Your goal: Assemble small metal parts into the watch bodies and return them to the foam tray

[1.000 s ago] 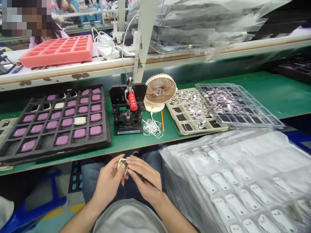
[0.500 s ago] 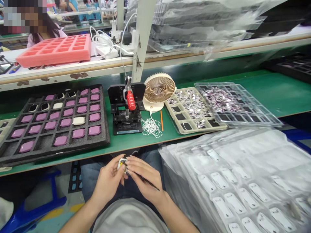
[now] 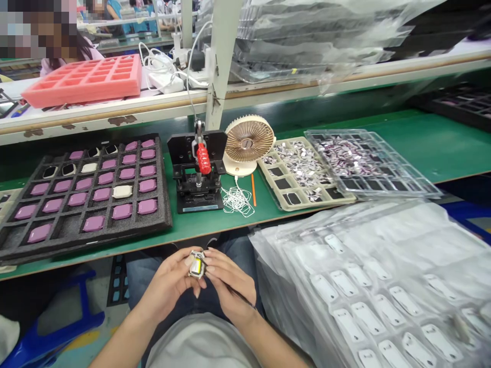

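Observation:
Over my lap, my left hand point(image 3: 169, 286) and my right hand point(image 3: 230, 286) meet around a small white watch-like case point(image 3: 196, 265) with a yellow part inside. Fingers of both hands pinch it. A thin dark tweezer lies tucked in my right hand, mostly hidden. On the green bench ahead sits a black foam tray point(image 3: 86, 197) with several purple and white cases. Beside it stands a small black press point(image 3: 196, 171) with a red handle.
A beige desk fan point(image 3: 247, 143), a tangle of white wire point(image 3: 237, 199), an orange pencil point(image 3: 253, 189) and two trays of small shiny parts point(image 3: 307, 171) lie on the bench. Bagged clear trays point(image 3: 368, 286) of white parts are stacked at my right. A pink foam tray point(image 3: 84, 79) rests on the shelf; another person sits beyond.
The case has turned so its open inside faces me, and the tweezer tip has drawn back from it into my right hand. Both hands sit slightly lower.

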A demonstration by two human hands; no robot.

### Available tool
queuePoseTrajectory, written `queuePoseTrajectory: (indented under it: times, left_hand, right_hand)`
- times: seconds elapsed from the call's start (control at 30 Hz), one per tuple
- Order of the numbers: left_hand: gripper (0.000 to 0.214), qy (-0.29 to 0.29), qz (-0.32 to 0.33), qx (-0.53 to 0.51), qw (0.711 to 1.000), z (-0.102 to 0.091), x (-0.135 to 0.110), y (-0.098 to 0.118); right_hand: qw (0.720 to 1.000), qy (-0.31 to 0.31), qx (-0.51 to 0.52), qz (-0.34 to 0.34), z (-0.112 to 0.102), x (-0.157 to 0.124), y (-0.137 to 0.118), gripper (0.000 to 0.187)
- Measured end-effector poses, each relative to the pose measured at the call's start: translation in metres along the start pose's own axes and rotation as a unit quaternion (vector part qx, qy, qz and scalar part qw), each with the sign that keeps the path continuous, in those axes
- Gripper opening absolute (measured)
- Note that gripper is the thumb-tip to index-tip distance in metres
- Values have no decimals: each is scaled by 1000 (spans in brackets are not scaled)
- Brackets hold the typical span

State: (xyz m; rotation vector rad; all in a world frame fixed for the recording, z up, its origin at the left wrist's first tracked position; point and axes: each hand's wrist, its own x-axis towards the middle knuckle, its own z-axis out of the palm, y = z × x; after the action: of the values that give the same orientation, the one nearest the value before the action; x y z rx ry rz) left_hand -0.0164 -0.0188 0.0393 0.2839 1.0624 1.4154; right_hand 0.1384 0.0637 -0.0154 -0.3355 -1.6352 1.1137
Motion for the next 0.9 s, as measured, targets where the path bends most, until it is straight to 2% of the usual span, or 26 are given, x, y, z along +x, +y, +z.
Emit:
queuePoseTrajectory:
  times: [0.13, 0.23, 0.33, 0.4, 0.47, 0.53, 0.6, 0.77, 0.9]
  left_hand:
    - [42, 44, 2, -25, 999, -2, 9, -2]
    - [45, 59, 6, -34, 998, -4, 16, -6]
    - [47, 61, 7, -34, 998, -4, 18, -11]
    - [46, 54, -1, -29, 998, -4, 18, -15]
    - [45, 51, -12, -22, 998, -4, 17, -18]
    - [46, 56, -22, -19, 998, -5, 16, -20]
    - [47, 63, -24, -18, 998, -5, 15, -21]
    - [42, 53, -22, -21, 998, -5, 16, -23]
    - [35, 17, -33, -20, 999, -4, 22, -29]
  right_hand:
    - [992, 108, 10, 59, -3, 13, -7, 28]
    - [961, 230, -100, 117, -16, 48, 0, 11]
    - [925, 302, -209, 97, -37, 92, 25, 22]
    - [918, 289, -256, 86, -51, 115, 46, 30]
    - [922, 240, -284, 107, -61, 125, 61, 32]
    - [926, 197, -294, 133, -66, 125, 67, 30]
    - [924, 186, -299, 150, -67, 119, 64, 28]
    - [913, 192, -304, 190, -72, 103, 33, 36]
    - [919, 178, -293, 197, -86, 84, -16, 41]
